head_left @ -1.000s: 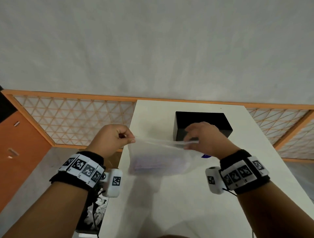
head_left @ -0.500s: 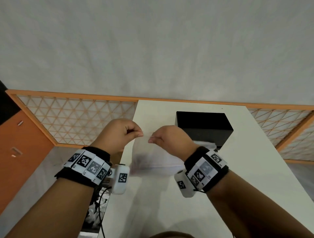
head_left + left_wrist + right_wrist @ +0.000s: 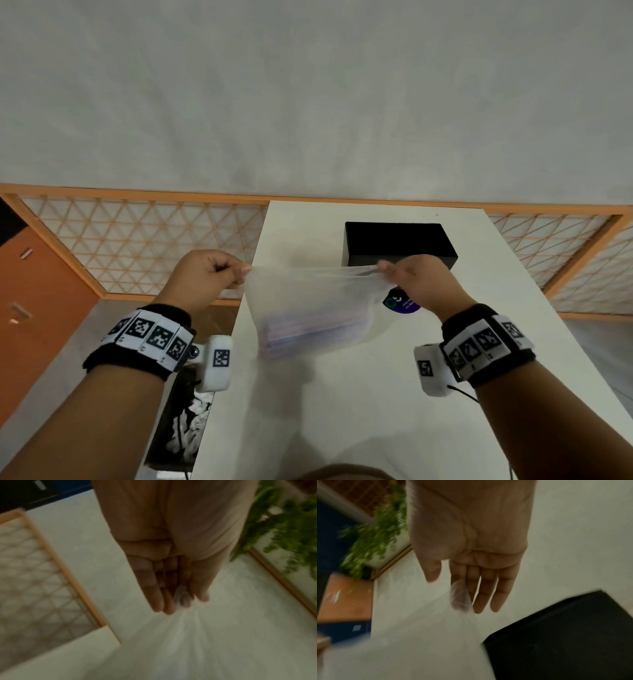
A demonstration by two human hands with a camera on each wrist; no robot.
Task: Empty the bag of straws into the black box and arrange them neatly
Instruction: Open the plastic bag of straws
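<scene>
The bag of straws (image 3: 310, 317) hangs above the near half of the white table (image 3: 359, 411), its clear film stretched taut along the top edge, with the straws (image 3: 313, 334) lying bunched across its bottom. The left hand (image 3: 205, 277) pinches the left end of that edge between thumb and curled fingers (image 3: 157, 588); the right hand (image 3: 419, 282) holds the right end, the film drawn over its index fingertip while the other fingers extend. The black box (image 3: 397, 243) stands on the far part of the table, just beyond the right hand. The step in hand appears to be opening the bag. Pull evenly and outward, keep the bag level so the straws stay gathered, and open it close to the box.
</scene>
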